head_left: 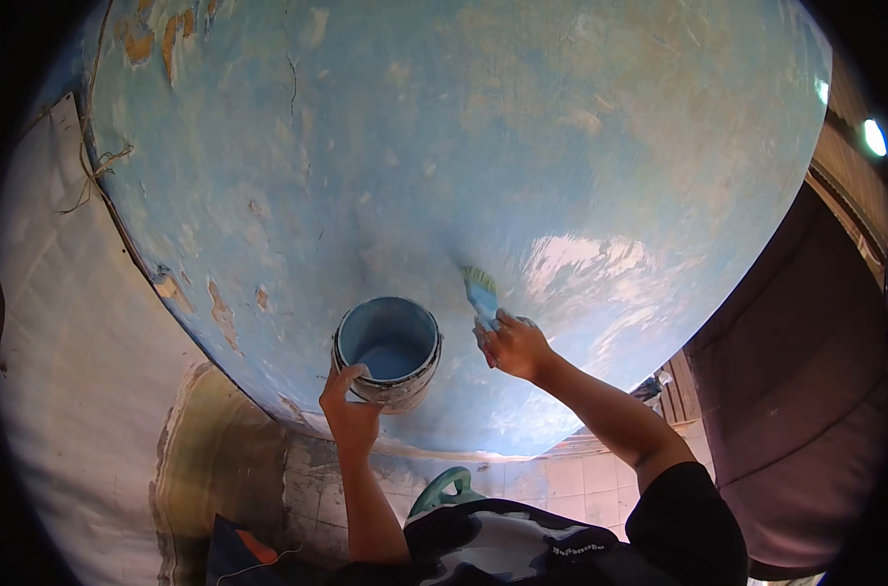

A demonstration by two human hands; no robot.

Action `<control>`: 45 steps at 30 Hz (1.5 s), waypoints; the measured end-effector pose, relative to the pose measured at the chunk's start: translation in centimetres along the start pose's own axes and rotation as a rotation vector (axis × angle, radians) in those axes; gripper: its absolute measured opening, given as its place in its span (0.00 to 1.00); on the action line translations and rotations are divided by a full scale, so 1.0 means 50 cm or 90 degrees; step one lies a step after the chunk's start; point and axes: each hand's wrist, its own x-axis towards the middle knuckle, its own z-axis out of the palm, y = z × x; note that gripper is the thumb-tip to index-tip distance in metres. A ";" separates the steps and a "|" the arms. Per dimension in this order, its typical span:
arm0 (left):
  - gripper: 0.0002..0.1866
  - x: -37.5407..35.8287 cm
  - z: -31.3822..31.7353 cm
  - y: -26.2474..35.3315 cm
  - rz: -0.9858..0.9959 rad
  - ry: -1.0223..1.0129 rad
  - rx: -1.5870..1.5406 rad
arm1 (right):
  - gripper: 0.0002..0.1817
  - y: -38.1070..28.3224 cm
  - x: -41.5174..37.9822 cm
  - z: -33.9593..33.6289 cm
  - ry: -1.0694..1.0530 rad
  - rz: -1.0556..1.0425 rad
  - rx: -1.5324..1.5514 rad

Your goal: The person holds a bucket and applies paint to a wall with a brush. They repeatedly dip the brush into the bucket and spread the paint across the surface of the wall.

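Note:
My right hand [512, 346] is closed round the handle of a paintbrush [480, 289], whose bristles point up and left at the blue painted wall [405, 176]. Blue paint smears the brush and my fingers. Lower left of it, my left hand [349, 405] grips a paint bucket [389, 352] by its side and rim, thumb over the edge. Blue paint lies in the bottom of the bucket, and its outside is streaked with paint. A wet, shiny patch shows on the wall to the right of the brush.
Peeling spots [221, 314] mark the wall's left side. Loose wires [97, 171] hang along its left edge beside a pale sheet [83, 322]. A green plastic chair back [449, 486] stands close to my body, above a tiled floor [571, 479]. Dark cloth [786, 391] hangs at the right.

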 end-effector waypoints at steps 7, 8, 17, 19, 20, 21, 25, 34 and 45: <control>0.22 0.003 0.005 -0.007 0.028 0.004 0.031 | 0.15 0.095 0.089 -0.114 -0.017 0.082 0.070; 0.21 0.002 0.009 -0.003 0.034 0.005 0.027 | 0.14 0.098 0.127 -0.173 0.042 0.121 0.092; 0.26 0.010 0.030 0.033 0.147 -0.008 0.065 | 0.13 0.037 0.171 -0.323 0.285 0.264 0.428; 0.27 0.026 0.023 0.045 0.238 -0.004 0.082 | 0.11 0.019 0.155 -0.324 0.262 0.320 0.636; 0.27 0.033 0.018 0.050 0.240 -0.003 0.090 | 0.11 0.007 0.149 -0.321 0.266 0.317 0.644; 0.26 0.041 0.015 0.056 0.269 0.001 0.078 | 0.11 -0.006 0.145 -0.318 0.269 0.300 0.690; 0.23 0.062 0.000 0.062 0.368 -0.013 0.144 | 0.10 -0.033 0.154 -0.303 0.162 0.269 0.679; 0.11 0.097 0.016 0.076 0.511 0.016 0.238 | 0.15 -0.061 0.201 -0.226 0.015 0.195 0.506; 0.10 0.104 0.016 0.094 0.526 -0.002 0.265 | 0.12 -0.045 0.194 -0.214 -0.075 0.168 0.523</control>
